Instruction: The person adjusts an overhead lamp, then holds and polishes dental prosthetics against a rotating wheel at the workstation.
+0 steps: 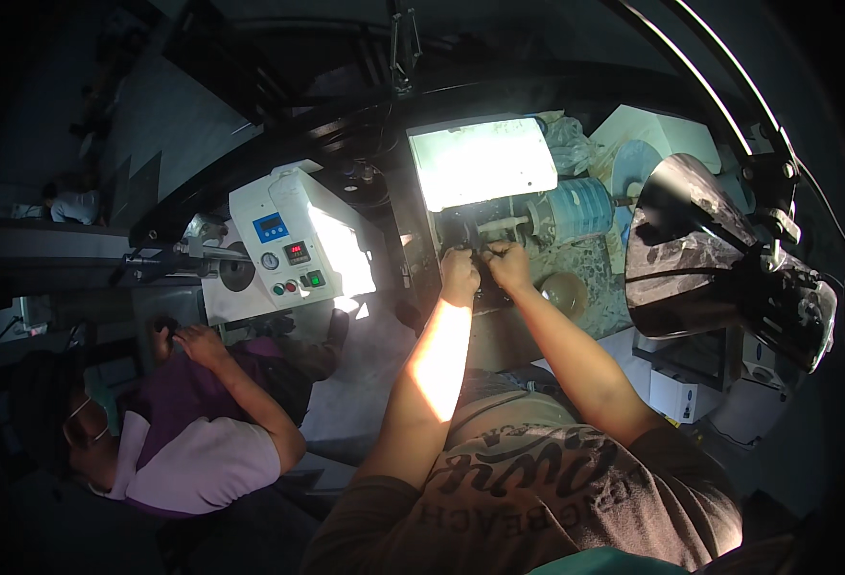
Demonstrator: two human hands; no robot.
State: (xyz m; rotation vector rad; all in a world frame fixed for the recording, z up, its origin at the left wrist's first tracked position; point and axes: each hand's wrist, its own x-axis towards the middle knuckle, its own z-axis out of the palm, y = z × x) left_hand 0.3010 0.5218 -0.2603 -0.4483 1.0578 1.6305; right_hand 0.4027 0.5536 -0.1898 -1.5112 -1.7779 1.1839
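My left hand (460, 272) and my right hand (508, 264) are side by side over the middle of the bench, both with fingers closed. Between and just beyond the fingertips is something small and dark, too shadowed to name. Just beyond the hands, a pale rod-like machine part (502, 225) runs crosswise toward a bluish clear plastic container (576, 209) lying on its side. Above this spot is a brightly lit white panel (483, 161). Near my right wrist lies a round, tan, dish-like thing (564, 293).
On the left stands a white control machine (293, 240) with a display, gauge and buttons. A co-worker (202, 412) in a purple apron works there. To the right, a large dark lamp-like hood (686, 249) hangs on an arm. Below it are white boxes (679, 395).
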